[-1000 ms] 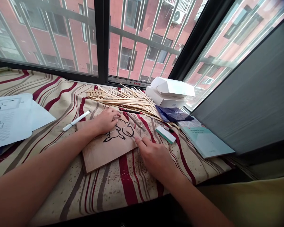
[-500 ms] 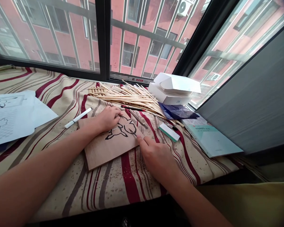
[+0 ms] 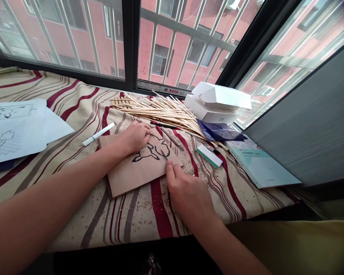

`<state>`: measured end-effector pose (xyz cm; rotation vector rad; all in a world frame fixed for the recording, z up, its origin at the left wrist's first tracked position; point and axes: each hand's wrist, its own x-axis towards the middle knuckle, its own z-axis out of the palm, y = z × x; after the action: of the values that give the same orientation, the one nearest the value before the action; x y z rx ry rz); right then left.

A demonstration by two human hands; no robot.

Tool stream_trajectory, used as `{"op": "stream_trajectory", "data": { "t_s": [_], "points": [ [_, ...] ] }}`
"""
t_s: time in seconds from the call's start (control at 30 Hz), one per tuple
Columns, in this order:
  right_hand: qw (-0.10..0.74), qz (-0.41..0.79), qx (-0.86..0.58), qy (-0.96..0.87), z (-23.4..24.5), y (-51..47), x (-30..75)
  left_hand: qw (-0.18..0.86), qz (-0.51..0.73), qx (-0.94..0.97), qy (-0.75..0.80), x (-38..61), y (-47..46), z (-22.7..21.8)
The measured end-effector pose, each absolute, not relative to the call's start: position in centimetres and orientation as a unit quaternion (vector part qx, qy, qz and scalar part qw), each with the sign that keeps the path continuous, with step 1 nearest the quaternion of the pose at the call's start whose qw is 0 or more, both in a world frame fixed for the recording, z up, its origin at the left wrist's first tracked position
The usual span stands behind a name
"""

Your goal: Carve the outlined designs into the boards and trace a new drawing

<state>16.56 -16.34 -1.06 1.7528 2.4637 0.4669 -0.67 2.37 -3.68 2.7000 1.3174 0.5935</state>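
A thin wooden board (image 3: 132,175) lies on the striped cloth (image 3: 149,217), with a black outline of an animal (image 3: 151,152) drawn at its far end. My left hand (image 3: 137,136) rests on the board's far left part beside the drawing, fingers curled and pressing down. My right hand (image 3: 186,193) sits at the board's right edge. Its fingertips are pinched on a thin pointed tool (image 3: 164,154) whose tip touches the drawing.
A white marker (image 3: 99,133) lies left of the board. Behind it is a pile of bamboo sticks (image 3: 160,112), then a white box (image 3: 218,103). To the right lie dark blue paper (image 3: 220,131), a green-edged block (image 3: 209,156) and a teal booklet (image 3: 260,164). Printed sheets (image 3: 17,130) lie far left. Sawdust speckles the cloth.
The view has tilted down a little. My right hand has shifted slightly left along the board's edge toward the drawing. My left hand stays pressed on the board.
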Motion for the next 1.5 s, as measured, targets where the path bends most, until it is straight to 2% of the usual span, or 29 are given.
{"op": "stream_trajectory", "data": {
  "t_s": [0.37, 1.5],
  "points": [
    [-0.006, 0.230, 0.561, 0.795, -1.71, -16.96, 16.42, -0.013, 0.156, 0.889, 0.430, -0.22, 1.92, -3.18],
    [-0.022, 0.234, 0.555, 0.798, -1.51, -17.00, 16.73, -0.002, 0.159, 0.887, 0.434, -0.10, 1.95, -3.02]
  ]
}}
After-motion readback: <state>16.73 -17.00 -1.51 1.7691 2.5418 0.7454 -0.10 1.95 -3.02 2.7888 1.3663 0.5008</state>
